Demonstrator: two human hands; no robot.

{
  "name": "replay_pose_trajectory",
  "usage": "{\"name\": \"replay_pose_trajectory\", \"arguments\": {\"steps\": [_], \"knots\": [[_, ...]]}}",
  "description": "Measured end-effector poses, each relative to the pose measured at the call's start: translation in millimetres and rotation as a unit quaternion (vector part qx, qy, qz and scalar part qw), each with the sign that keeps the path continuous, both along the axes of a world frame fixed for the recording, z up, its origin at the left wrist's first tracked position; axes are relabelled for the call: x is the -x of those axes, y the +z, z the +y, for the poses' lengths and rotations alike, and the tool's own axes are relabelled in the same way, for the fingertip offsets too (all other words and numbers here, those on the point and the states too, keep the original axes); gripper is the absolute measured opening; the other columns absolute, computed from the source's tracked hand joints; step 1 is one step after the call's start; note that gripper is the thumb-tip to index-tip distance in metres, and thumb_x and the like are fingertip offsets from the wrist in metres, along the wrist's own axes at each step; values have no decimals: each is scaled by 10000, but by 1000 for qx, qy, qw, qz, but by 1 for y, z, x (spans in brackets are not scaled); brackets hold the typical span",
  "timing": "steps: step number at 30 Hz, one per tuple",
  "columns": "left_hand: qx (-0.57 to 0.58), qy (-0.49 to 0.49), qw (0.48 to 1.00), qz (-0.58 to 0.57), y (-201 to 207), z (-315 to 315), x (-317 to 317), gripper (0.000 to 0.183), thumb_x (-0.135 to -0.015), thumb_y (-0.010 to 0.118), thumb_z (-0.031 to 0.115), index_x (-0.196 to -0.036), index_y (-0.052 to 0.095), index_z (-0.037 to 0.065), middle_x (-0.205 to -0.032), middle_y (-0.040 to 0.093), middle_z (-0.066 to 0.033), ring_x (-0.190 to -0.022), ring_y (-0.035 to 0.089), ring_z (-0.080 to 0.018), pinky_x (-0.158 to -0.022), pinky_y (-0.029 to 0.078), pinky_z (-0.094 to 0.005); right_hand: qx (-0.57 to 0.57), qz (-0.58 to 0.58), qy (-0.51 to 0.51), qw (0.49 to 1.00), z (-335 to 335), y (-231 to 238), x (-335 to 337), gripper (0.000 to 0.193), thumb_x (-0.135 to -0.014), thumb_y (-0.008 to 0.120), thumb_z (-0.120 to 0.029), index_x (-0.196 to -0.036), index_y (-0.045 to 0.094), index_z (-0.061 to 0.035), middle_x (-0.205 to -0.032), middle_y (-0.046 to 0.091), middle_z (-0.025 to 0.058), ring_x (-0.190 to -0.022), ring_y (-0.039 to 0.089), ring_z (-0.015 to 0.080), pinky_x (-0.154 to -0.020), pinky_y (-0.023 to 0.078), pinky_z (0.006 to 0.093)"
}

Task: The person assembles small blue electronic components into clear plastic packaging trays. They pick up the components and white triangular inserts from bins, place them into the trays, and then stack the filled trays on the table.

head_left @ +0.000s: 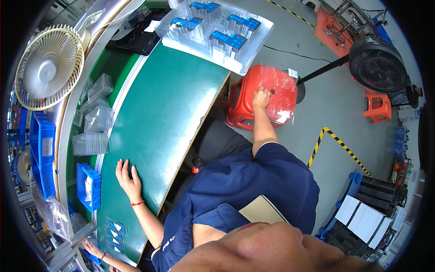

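Note:
My left hand (129, 180) lies on the green tabletop (172, 95), fingers spread, holding nothing. A red band circles that wrist. Away from the table, my right hand (261, 98) presses on the seat of a red plastic stool (242, 95), its fingers bent and close together near the hole in the seat. Clear plastic film (284, 97) covers part of the stool's top and sticks out past its edge. At the table's far end stands a clear plastic tray (199, 44) with several blue-topped pieces. Clear plastic boxes (97, 120) sit left of the tabletop.
Beside my left hand is a blue bin (89, 187). A co-worker's hand (94, 249) is at lower left, near small blue-and-white cards (115, 236). A white fan (50, 68) stands on the left, a black fan (378, 63) on the right. Striped floor tape (346, 148) marks the floor.

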State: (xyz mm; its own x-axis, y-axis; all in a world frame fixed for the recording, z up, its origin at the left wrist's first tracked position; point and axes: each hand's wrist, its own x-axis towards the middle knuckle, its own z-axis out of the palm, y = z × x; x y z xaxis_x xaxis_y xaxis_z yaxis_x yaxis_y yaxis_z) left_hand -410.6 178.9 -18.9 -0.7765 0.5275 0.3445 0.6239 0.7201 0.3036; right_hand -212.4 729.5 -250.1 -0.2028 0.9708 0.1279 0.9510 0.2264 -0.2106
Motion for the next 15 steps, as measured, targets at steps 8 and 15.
{"name": "replay_pose_trajectory", "arguments": {"steps": [8, 15], "knots": [[-1, -3, 1000, 0, 2, 3, 1, 287, -881, 615, 119, -1148, 623, 14, -1284, 548, -185, -1226, 480, -364, -1038, 373, -458, 29, -2, 11, 1000, 5, 8, -7, 356, -796, 728, -255, -1064, 584, -71, -1093, 594, 148, -1098, 543, 347, -921, 478, 463], [-6, -1, 1000, 2, 3, 4, 1, 287, -873, 621, 112, -1143, 628, 17, -1278, 550, -187, -1221, 486, -360, -1036, 378, -453, 150, -48, 23, 987, 17, 27, -4, 483, -811, 708, -347, -1206, 579, -102, -1240, 565, 137, -1220, 494, 333, -998, 438, 463]]}}
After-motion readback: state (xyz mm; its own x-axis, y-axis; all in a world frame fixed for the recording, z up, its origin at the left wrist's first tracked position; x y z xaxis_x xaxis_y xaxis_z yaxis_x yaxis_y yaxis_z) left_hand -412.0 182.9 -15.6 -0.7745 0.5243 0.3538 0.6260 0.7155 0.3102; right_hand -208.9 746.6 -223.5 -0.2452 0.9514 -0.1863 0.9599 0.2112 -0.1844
